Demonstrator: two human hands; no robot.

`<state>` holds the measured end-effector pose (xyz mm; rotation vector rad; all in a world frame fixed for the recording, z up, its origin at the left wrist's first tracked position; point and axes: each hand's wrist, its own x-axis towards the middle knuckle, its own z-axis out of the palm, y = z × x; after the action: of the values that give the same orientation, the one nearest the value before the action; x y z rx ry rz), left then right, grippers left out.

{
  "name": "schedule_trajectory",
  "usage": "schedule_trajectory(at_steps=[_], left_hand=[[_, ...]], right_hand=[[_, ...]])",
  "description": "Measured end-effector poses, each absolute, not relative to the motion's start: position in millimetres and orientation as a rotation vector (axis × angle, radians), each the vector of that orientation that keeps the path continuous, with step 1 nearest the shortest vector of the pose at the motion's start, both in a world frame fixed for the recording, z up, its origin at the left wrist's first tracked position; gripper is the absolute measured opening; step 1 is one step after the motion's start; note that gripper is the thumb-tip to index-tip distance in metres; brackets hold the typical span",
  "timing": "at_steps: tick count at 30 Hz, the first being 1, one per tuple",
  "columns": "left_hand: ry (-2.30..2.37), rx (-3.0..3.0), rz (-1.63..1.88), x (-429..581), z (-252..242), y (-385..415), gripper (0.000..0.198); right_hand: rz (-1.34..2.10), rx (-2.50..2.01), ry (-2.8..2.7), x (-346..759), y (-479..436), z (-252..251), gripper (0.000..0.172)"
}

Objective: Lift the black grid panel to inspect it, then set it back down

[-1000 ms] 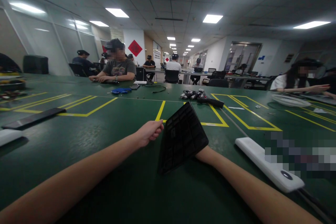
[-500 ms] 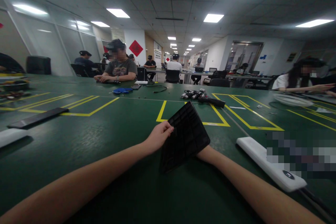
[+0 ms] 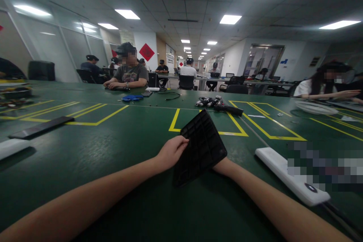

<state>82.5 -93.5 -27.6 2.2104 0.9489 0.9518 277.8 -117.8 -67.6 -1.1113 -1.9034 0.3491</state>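
Short of the surface's (image 3: 198, 215) far edge, our right hand (image 3: 222, 165), fingers hidden, supports a tilted black compartment tray (image 3: 204, 138); before it, our left hand (image 3: 171, 151) presses fingertips together.

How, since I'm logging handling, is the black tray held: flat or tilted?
Tilted. The black tray slants, its gridded face turned toward the camera, one corner uppermost.

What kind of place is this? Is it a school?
It looks more like a big office or workroom, though I can't be sure. People sit at long tables, the green table is marked with yellow tape, and ceiling lights run back in rows.
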Motion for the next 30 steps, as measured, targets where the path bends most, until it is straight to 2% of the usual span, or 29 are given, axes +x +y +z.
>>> schedule_trajectory(at_steps=[6, 18, 21, 25, 28, 30], left_hand=[[0.929, 2.033, 0.904, 88, -32, -86, 0.017], [0.982, 2.029, 0.871, 86, -15, -87, 0.014], [1.013, 1.786, 0.891, 86, -11, -87, 0.012], [0.956, 1.166, 0.891, 83, -7, -85, 0.004], [0.939, 1.151, 0.793, 81, -7, -83, 0.012], [0.958, 1.415, 0.707, 79, -8, -83, 0.029]], right_hand=[[0.289, -1.129, -1.943, 280, -111, -76, 0.035], [0.262, -1.113, -1.986, 280, -115, -70, 0.036], [0.266, -1.126, -1.986, 278, -118, -66, 0.039], [0.251, -1.147, -1.997, 277, -120, -64, 0.040], [0.255, -1.147, -1.970, 276, -118, -66, 0.036], [0.279, -1.139, -1.941, 276, -116, -69, 0.035]])
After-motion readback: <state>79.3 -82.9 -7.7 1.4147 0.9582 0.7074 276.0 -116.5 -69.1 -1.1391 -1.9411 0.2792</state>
